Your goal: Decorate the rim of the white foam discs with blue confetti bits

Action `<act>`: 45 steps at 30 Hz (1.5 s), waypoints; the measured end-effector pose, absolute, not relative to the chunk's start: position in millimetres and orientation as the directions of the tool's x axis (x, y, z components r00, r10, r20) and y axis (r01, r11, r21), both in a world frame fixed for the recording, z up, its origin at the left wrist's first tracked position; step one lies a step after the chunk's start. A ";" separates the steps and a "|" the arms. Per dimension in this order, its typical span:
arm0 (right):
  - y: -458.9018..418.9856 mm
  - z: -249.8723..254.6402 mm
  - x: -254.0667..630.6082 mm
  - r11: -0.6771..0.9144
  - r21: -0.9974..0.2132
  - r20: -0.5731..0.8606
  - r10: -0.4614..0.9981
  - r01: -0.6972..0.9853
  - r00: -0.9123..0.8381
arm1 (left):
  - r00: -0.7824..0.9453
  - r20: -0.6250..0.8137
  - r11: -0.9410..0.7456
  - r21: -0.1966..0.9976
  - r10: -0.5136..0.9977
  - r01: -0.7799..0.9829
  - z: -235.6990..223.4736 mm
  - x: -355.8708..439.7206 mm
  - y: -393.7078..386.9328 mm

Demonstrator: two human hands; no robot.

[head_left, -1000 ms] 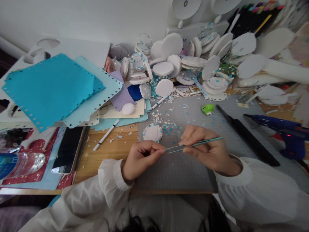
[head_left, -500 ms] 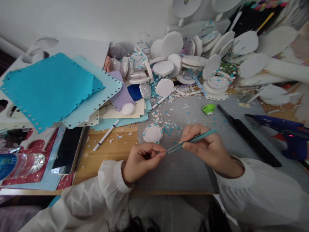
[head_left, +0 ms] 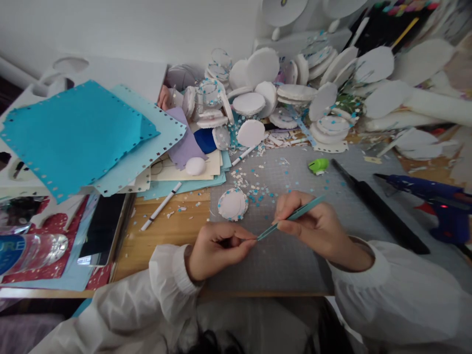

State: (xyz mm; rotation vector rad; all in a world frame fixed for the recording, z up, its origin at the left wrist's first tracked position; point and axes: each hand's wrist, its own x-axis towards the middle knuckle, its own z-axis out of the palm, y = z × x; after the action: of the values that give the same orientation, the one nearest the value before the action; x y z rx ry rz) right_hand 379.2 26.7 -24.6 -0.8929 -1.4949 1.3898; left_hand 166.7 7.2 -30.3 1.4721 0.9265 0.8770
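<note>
My right hand is closed around a pair of teal tweezers, whose tips point left and down. Those tips meet the pinched thumb and forefinger of my left hand. Whatever sits between my left fingertips is too small to make out. Just beyond my hands, a round white disc with blue and white bits along its rim lies on the grey cutting mat. Tiny blue and white paper stars are scattered on the mat behind the tweezers.
White padded discs crowd the back. A green clip-like object, a long black tool and a blue glue gun lie right. To the left are blue sheets, a phone, a bottle and a white stick.
The tweezers' arms have come together, and their tips have moved slightly down and right. My left fingertips have shifted slightly the same way. The disc and the stars lie as before.
</note>
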 end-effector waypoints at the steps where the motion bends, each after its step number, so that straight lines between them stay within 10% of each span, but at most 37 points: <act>1: 26.6 -24.5 379.2 0.115 -0.991 0.130 0.926 -0.063 -0.353 | 0.418 0.024 -0.060 0.996 0.908 0.072 -30.1 166.5 7.2; 12: 28.5 -35.7 381.5 -0.094 -0.966 0.020 0.900 -0.239 -0.436 | 0.466 0.075 -0.105 0.994 0.882 0.040 -28.8 164.7 7.3; 19: 30.4 -33.0 382.2 0.319 -0.938 0.343 0.905 -0.132 -0.250 | 0.510 -0.066 0.045 0.998 0.857 0.053 -27.4 164.2 7.6; 24: 23.2 -17.2 377.0 0.847 -0.451 0.750 0.531 0.281 -0.396 | 0.657 -0.197 0.265 0.964 0.727 -0.004 -30.5 166.2 8.9; 31: -2.0 -1.4 358.2 0.938 0.026 0.732 0.218 0.346 -0.646 | 0.644 -0.122 0.214 0.975 0.755 -0.065 -38.2 165.7 4.5; 45: -48.8 -28.1 342.9 0.804 -0.060 0.772 0.413 0.591 -0.484 | 0.628 -0.178 0.257 0.966 0.757 -0.036 -36.6 171.0 -6.2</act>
State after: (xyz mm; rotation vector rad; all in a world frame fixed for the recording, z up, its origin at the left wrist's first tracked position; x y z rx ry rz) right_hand 342.9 -48.8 -28.1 -0.7383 -2.1475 -0.2704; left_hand 171.0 -6.2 -36.6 1.2019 0.7332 0.6090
